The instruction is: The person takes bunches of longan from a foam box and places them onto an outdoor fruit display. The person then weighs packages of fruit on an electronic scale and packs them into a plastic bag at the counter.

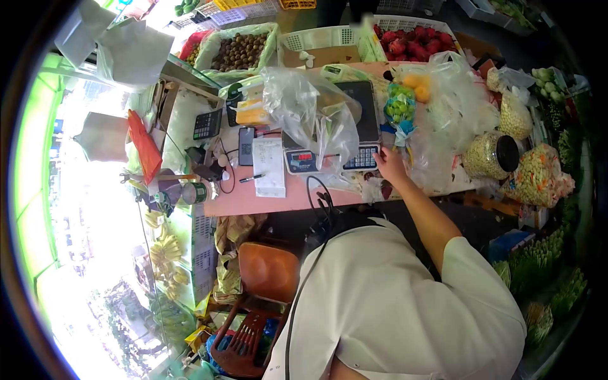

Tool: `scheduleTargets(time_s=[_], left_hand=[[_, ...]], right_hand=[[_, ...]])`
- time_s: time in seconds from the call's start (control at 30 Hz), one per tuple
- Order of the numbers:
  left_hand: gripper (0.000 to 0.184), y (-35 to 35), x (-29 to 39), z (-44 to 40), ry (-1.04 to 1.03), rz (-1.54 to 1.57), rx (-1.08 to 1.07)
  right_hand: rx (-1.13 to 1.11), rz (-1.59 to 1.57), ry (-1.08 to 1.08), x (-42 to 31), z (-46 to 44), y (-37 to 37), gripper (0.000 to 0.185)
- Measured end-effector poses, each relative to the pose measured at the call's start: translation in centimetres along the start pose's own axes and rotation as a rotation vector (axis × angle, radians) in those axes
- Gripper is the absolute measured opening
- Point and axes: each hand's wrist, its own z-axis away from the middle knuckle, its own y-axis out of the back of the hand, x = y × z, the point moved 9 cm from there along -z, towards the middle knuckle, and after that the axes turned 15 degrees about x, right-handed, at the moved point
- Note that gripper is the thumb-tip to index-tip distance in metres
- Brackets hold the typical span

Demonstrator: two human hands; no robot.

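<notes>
one right hand (390, 164) at one scale (368, 120); one pen (251, 178), one chair (269, 272).

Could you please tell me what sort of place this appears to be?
It looks like a greengrocer's shop or market stall: a digital weighing scale sits on a pink table, and beyond it are heaps of what look like dragon fruit and small round brown fruit.

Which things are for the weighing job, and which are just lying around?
Seems part of the job:
- right hand, at the keypad
- scale
- clear bag on it

Seems just lying around:
- calculator
- pen
- lidded jar
</notes>
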Motion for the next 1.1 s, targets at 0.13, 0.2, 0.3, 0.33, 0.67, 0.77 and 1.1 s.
scheduleTargets(time_s=[0.13, 0.2, 0.3, 0.33, 0.67, 0.77, 1.1], left_hand=[[0.030, 1.5, 2.3, -1.5, -0.062, -0.070, 0.038], [0.031, 3.7, 6.2, -2.5, -0.165, -0.171, 0.086], [0.031, 7.7, 8.6, -5.8, 0.019, 0.001, 0.205], [0.029, 7.4, 4.0, -9.0, 0.111, 0.122, 0.187], [0.032, 5.1, 18.1, -14.3, -0.370, -0.114, -0.170], [0.037, 5.9, 20.4, -16.8, -0.575, -0.166, -0.309], [0.038, 12.6, 13.3, -23.9, -0.281, -0.136, -0.009]], right_hand=[[-0.045, -0.126, -0.077, -1.8, -0.5, 1.3, 0.030], [-0.042, -0.166, -0.099, -1.0, -0.7, 0.9, 0.031], [-0.021, -0.334, -0.139, 2.3, 0.2, -1.5, 0.037], [-0.011, -0.332, -0.167, 2.9, 0.8, -1.4, 0.037], [-0.015, -0.145, -0.085, 0.9, 0.8, -0.3, 0.037], [0.066, -0.185, -0.032, -0.2, 1.1, 0.6, 0.036], [0.165, -0.055, -0.189, 0.2, 1.4, -0.2, 0.038]])
